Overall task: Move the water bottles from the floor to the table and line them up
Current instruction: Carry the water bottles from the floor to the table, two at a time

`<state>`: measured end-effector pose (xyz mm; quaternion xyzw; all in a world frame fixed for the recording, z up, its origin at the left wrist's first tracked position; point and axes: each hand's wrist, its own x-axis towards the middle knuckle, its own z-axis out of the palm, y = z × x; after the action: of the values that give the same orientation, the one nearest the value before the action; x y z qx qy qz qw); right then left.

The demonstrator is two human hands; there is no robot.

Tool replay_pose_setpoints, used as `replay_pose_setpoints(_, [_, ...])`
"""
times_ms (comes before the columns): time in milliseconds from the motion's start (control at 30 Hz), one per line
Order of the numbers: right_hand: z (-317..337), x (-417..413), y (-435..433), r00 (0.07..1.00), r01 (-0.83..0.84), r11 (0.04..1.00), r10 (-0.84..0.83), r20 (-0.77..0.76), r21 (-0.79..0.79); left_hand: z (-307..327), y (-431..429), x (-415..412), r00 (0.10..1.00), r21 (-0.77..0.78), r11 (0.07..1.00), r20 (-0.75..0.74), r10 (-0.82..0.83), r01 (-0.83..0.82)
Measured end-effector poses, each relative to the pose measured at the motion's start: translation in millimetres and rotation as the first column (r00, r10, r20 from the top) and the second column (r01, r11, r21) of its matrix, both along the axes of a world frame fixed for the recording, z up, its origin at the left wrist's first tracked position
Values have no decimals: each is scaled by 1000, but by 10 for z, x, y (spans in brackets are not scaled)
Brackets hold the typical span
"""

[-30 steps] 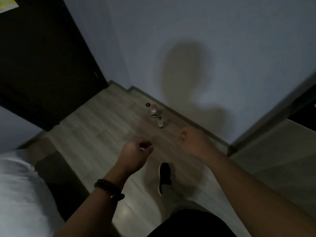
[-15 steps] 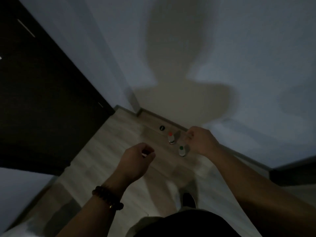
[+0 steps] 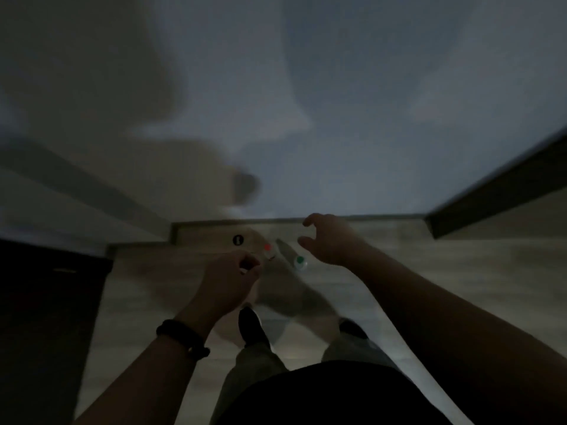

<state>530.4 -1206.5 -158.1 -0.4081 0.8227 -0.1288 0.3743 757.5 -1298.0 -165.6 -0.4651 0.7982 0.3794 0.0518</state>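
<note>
Two small water bottles stand on the wooden floor near the wall, seen from above in dim light: one with a red cap [image 3: 268, 249] and one with a green cap [image 3: 299, 261]. A dark round cap-like object [image 3: 237, 239] lies further left by the skirting. My left hand [image 3: 228, 279] hovers just left of the red-capped bottle with fingers curled and nothing in them. My right hand [image 3: 329, 240] hangs just right of the green-capped bottle, fingers and thumb spread in a wide C, not touching it.
A grey wall [image 3: 337, 118] rises right behind the bottles. A dark door [image 3: 46, 302] is at the left and a dark furniture edge [image 3: 497, 191] at the right. My feet [image 3: 251, 328] stand on the floor below the bottles.
I have come closer and now look straight down on the bottles. My right hand has opened wide beside the green-capped bottle. My left hand has moved up next to the red-capped one.
</note>
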Motion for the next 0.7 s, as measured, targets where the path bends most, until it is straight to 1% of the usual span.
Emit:
replay_pose_setpoints(67, [-91, 95, -41, 994, 109, 994, -109, -23, 23, -221, -243, 96, 993, 18, 994, 51, -104, 104])
replay_pose_setpoints(133, [-210, 176, -47, 982, 186, 981, -185, -25, 49, -442, -445, 175, 984, 51, 987, 83, -159, 155])
replay_pose_setpoints(233, [-497, 265, -18, 965, 264, 961, -263, -18, 80, -818, -644, 201, 980, 107, 980, 92, -176, 166])
replay_pose_setpoints(300, [-785, 313, 5, 951, 309, 945, -309, -12, 112, -1098, -717, 163, 984, 157, 978, 93, -152, 137])
replay_pose_setpoints(367, [-1077, 358, 40, 930, 359, 923, -366, 26, 142, -1374, -740, 104, 988, 200, 974, 92, -122, 101])
replay_pose_setpoints(433, [-1531, 403, 49, 911, 392, 905, -406, 64, 164, -1766, -754, 52, 989, 243, 968, 111, -94, 64])
replay_pose_setpoints(467, [-1652, 420, 56, 907, 398, 902, -414, 74, 168, -1863, -752, 34, 992, 257, 966, 109, -68, 38])
replay_pose_setpoints(533, [-2183, 463, 63, 891, 424, 886, -445, 93, 186, -2316, -749, 2, 993, 272, 962, 112, -36, 4])
replay_pose_setpoints(700, [-3576, 484, 77, 860, 459, 861, -492, 132, 220, -3536, -816, -92, 994, 211, 976, 106, 29, -51])
